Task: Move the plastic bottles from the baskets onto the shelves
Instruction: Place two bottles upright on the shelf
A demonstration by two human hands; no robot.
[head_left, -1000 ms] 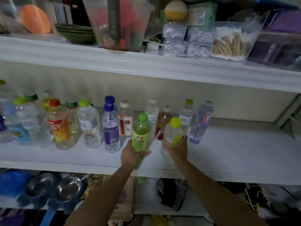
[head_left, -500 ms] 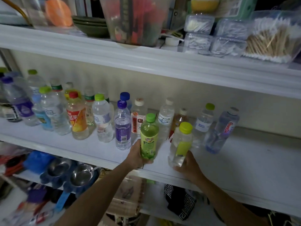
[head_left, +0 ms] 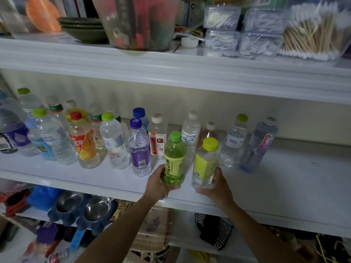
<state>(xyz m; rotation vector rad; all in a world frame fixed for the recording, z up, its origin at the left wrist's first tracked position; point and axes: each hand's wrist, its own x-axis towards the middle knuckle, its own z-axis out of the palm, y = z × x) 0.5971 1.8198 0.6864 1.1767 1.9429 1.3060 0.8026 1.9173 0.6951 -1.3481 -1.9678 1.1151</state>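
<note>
**Holding two bottles at the front of the middle shelf**

The left end of the white middle shelf (head_left: 284, 186) is crowded with upright plastic bottles. Among them are an orange-label bottle (head_left: 83, 147) with a red cap and, further right, a purple-label bottle (head_left: 139, 150) with a purple cap.

Just right of that one, the left hand (head_left: 158, 184) curls round the lower part of a green bottle (head_left: 174, 156) with a green cap. This bottle stands roughly upright near the shelf's front edge, its base down at the board.

Just beside it, with a narrow gap between the two, the right hand (head_left: 218, 185) grips the bottom of a clear bottle (head_left: 206, 162) that has a yellow-green label and cap. The fingers wrap round its side, and it too is upright at the front of the shelf. Whether either base bears fully on the board cannot be told.

Behind these two, more bottles stand in a row toward the back wall. The row ends on the right with a bluish bottle (head_left: 258, 147) marked in red lettering.

On the upper shelf sit green bowls (head_left: 85, 29) at the left, a clear tub (head_left: 140, 21) in the middle and a box of cotton swabs (head_left: 313, 35) at the right.
</note>
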